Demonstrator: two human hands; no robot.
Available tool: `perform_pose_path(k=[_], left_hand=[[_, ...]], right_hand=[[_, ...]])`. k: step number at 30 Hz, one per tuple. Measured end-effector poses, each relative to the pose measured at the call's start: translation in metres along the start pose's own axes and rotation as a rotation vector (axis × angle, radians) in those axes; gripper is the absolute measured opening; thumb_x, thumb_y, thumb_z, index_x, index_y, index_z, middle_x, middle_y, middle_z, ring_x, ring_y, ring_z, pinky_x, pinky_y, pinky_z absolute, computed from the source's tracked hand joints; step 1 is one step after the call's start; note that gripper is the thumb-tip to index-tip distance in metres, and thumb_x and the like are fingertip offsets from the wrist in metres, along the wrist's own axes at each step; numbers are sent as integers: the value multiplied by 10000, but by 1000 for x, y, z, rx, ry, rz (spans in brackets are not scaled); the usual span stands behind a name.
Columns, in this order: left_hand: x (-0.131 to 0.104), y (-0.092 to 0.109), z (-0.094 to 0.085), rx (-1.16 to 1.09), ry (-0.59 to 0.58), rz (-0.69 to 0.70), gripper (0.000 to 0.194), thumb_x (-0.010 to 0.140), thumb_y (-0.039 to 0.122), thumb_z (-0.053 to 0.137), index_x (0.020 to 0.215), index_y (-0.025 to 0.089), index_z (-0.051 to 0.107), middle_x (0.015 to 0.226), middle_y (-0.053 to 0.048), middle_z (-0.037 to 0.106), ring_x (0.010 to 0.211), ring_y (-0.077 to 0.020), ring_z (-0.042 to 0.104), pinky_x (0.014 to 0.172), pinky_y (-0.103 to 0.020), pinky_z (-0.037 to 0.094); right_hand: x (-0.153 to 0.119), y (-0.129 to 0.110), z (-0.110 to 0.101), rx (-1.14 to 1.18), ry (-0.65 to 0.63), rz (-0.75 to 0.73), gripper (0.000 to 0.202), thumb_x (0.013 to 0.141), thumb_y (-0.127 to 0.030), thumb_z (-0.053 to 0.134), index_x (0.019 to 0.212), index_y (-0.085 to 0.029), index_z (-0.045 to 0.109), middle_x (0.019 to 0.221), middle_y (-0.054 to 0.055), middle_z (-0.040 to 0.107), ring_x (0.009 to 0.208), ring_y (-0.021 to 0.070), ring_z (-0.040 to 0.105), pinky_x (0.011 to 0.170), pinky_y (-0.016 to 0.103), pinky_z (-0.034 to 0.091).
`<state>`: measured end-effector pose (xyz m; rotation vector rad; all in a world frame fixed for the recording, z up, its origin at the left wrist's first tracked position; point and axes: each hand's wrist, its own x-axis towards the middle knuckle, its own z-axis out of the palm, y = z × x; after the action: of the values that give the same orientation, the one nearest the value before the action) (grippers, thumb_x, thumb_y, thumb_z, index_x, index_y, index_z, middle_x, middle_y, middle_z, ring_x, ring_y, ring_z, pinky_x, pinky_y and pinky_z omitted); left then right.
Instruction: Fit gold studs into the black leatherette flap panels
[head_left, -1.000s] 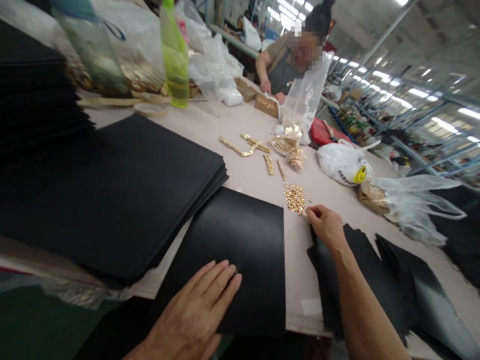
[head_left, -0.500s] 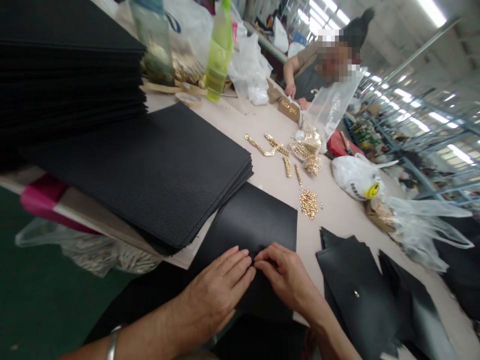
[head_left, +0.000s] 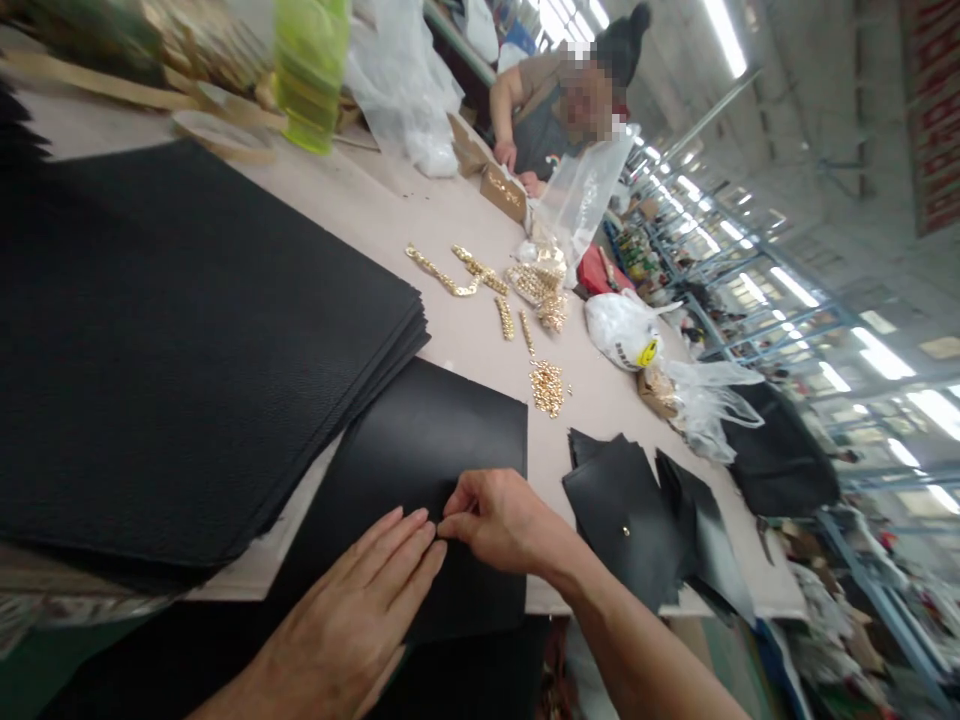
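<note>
A black leather-like sheet (head_left: 450,420) lies in front of me at the table's edge. My left hand (head_left: 352,590) rests flat on it, fingers stretched out. Beside its fingertips, my right hand (head_left: 495,520) has thumb and forefinger pinched together at the sheet's surface; whatever is between them is hidden. To the left, a stack of larger black grained sheets (head_left: 225,350) overlaps the sheet's corner. On the right lie smaller black pieces (head_left: 611,500), the top one bearing a small gold fitting (head_left: 626,531). A pile of small gold metal parts (head_left: 547,388) sits beyond the sheet.
Gold strips (head_left: 442,272) and bagged gold parts (head_left: 544,280) lie farther back. A yellow-green bottle (head_left: 311,80), a tape roll (head_left: 223,136) and a white plastic bag (head_left: 621,328) stand around the table. Across it, another person (head_left: 536,130) works near a small cardboard box (head_left: 502,192).
The view has swung to the right, so the table's things appear farther left. My right hand is still pinched beside my flat left hand, its wrist turned a little.
</note>
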<state>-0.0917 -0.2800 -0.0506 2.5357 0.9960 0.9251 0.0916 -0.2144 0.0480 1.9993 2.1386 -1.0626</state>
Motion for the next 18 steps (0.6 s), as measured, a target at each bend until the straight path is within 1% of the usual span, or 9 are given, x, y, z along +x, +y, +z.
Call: perform_pose_path(k=[3, 6, 10, 11, 12, 14, 16, 17, 18], left_hand=[[-1, -2, 3, -19, -24, -5, 528, 788, 191, 605, 1315, 174, 583, 1397, -73, 585, 1369, -238, 425, 1211, -372, 248], [-4, -3, 7, 16, -61, 43, 606, 745, 165, 616, 1348, 170, 546, 1421, -97, 554, 1368, -267, 427, 1191, -413, 296], [-4, -6, 4, 76, -51, 58, 655, 718, 169, 638, 1363, 197, 526, 1444, -93, 529, 1370, -291, 424, 1169, -425, 343], [-3, -7, 1, 106, -42, 79, 644, 729, 162, 629, 1364, 210, 528, 1443, -82, 535, 1368, -284, 430, 1168, -412, 346], [-1, -10, -2, 141, -32, 113, 626, 743, 150, 610, 1361, 220, 533, 1437, -74, 544, 1364, -274, 439, 1168, -397, 346], [1, -17, -5, 222, -31, 208, 606, 770, 109, 561, 1364, 227, 535, 1428, -70, 557, 1358, -256, 453, 1171, -379, 337], [1, -26, -3, 285, 28, 329, 617, 783, 68, 508, 1378, 230, 524, 1402, -71, 582, 1336, -241, 484, 1174, -371, 323], [-1, -31, 1, 304, 78, 384, 637, 788, 50, 483, 1397, 237, 506, 1379, -67, 602, 1312, -229, 511, 1174, -366, 316], [-3, -36, 8, 310, 142, 441, 661, 796, 44, 460, 1426, 244, 474, 1344, -60, 629, 1277, -218, 544, 1175, -359, 306]], right_hand=[[7, -3, -5, -29, -61, 34, 84, 742, -251, 705, 681, -197, 686, 566, -28, 607, 536, 114, 546, 488, 204, 333], [11, -6, -5, -65, -41, 21, 62, 715, -219, 719, 668, -193, 688, 553, -25, 604, 523, 113, 538, 467, 200, 311], [4, 0, 1, 46, -10, -9, 62, 699, -225, 754, 705, -195, 701, 572, -35, 619, 548, 117, 573, 473, 191, 339], [0, 5, 2, 96, 36, -22, 79, 709, -246, 760, 743, -198, 708, 608, -33, 640, 576, 122, 595, 493, 192, 372], [-4, 12, 3, 132, 128, -35, 99, 729, -268, 756, 786, -200, 712, 664, -24, 664, 618, 132, 617, 533, 200, 413], [-13, 29, 5, 146, 434, -26, 147, 784, -287, 718, 903, -200, 712, 835, 24, 700, 775, 174, 656, 696, 254, 490], [-22, 48, 6, 130, 734, 61, 262, 812, -288, 687, 1053, -186, 691, 1023, 88, 688, 944, 232, 649, 866, 343, 492], [-27, 56, 8, 164, 803, 116, 352, 801, -286, 694, 1135, -180, 669, 1089, 109, 676, 983, 252, 644, 900, 376, 487], [-32, 63, 10, 247, 808, 156, 447, 782, -274, 705, 1214, -181, 638, 1120, 112, 674, 984, 259, 651, 898, 391, 496]])
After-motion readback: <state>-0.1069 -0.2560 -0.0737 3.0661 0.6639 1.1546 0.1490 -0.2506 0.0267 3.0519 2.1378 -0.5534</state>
